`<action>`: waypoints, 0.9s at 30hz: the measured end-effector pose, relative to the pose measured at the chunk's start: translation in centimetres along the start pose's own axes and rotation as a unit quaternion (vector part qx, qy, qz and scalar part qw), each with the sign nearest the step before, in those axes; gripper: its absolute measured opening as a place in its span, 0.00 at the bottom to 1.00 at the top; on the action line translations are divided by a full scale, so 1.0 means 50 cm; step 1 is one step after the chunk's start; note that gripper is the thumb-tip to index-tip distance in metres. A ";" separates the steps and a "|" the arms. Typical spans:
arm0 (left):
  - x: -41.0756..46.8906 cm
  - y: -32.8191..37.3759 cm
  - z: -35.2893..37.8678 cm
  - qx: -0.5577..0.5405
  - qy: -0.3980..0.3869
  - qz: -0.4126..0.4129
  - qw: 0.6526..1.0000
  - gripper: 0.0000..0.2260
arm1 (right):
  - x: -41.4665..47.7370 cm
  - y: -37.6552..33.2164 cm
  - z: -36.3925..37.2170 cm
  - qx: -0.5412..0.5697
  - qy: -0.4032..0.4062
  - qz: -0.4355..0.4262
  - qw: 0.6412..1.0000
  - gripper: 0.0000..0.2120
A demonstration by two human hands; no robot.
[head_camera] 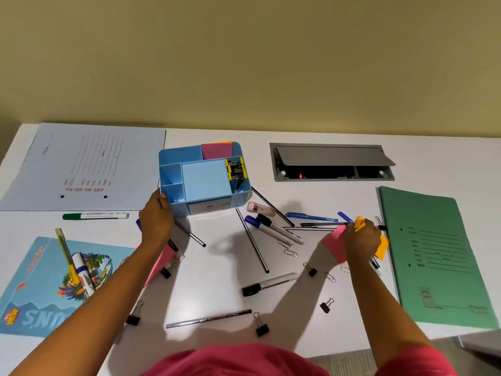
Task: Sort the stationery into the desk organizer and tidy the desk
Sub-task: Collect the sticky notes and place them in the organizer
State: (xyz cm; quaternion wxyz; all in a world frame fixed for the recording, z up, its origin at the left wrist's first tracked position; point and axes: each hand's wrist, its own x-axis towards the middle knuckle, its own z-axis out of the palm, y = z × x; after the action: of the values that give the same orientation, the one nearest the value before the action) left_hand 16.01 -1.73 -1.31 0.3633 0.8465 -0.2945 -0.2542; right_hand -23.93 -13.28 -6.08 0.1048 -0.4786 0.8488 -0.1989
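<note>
Fingers (162,196) of our left hand (156,221) curl against the near-left corner of the blue desk organizer (173,158), which stands mid-surface (217,267) with pink notes (216,151) and binder clips (235,169) in its far compartments. Our right hand (362,240) pinches an orange sticky note (360,223) over a pink pad (334,240), just beside the green folder (433,253). A black marker (268,284) lies between our arms.
</note>
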 end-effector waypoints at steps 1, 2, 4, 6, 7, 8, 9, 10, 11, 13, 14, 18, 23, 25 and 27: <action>0.001 -0.001 -0.001 0.001 -0.001 0.000 1.000 0.17 | 0.001 0.000 -0.003 -0.009 -0.007 0.001 1.000 0.15; 0.002 -0.001 -0.001 0.003 -0.001 0.001 1.000 0.16 | 0.003 0.000 -0.005 -0.015 -0.014 0.006 1.000 0.17; 0.003 0.001 -0.003 0.007 0.000 0.000 1.000 0.16 | 0.007 0.000 -0.010 -0.025 -0.031 0.026 0.999 0.20; 0.001 0.005 -0.003 0.009 0.000 -0.002 1.000 0.16 | 0.009 -0.003 -0.016 -0.040 -0.048 0.045 0.997 0.22; 0.000 0.006 -0.002 0.010 0.001 -0.003 1.000 0.17 | 0.008 -0.004 -0.017 -0.046 -0.055 0.048 0.996 0.22; 0.000 0.007 -0.002 0.011 0.001 -0.003 1.000 0.17 | 0.007 -0.004 -0.019 -0.051 -0.063 0.048 0.996 0.22; -0.001 0.008 -0.002 0.012 0.000 -0.004 1.000 0.17 | 0.006 -0.005 -0.021 -0.052 -0.070 0.049 0.995 0.21; -0.001 0.008 -0.003 0.012 0.000 -0.005 1.000 0.17 | 0.003 -0.007 -0.025 -0.051 -0.080 0.053 0.994 0.20; -0.001 0.009 -0.004 0.013 0.001 -0.006 1.000 0.17 | -0.001 -0.008 -0.028 -0.055 -0.089 0.058 0.993 0.19; -0.002 0.010 -0.004 0.013 0.002 -0.008 1.000 0.17 | -0.009 -0.009 -0.038 -0.068 -0.099 0.058 0.991 0.18; -0.002 0.011 -0.004 0.012 0.002 -0.009 1.000 0.16 | -0.014 -0.012 -0.045 -0.073 -0.097 0.055 0.991 0.16; -0.004 0.013 -0.005 0.003 0.004 -0.007 1.000 0.16 | -0.044 -0.044 -0.072 -0.087 -0.046 -0.015 0.995 0.09; -0.008 0.013 -0.007 -0.003 -0.009 -0.007 1.000 0.17 | -0.121 -0.159 -0.079 0.064 0.046 -0.252 0.964 0.07; -0.007 0.014 -0.008 -0.003 -0.013 -0.006 1.000 0.17 | -0.157 -0.241 -0.087 0.198 0.027 -0.288 0.936 0.09; -0.005 0.014 -0.010 -0.003 -0.017 -0.007 1.000 0.17 | -0.184 -0.326 -0.092 0.266 0.028 -0.340 0.902 0.08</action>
State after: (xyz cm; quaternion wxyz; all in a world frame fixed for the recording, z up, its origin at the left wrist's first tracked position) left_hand 15.93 -1.70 -0.42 0.3593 0.8431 -0.2934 -0.2720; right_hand -8.29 -11.87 5.07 0.1306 -0.6867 0.5529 -0.4536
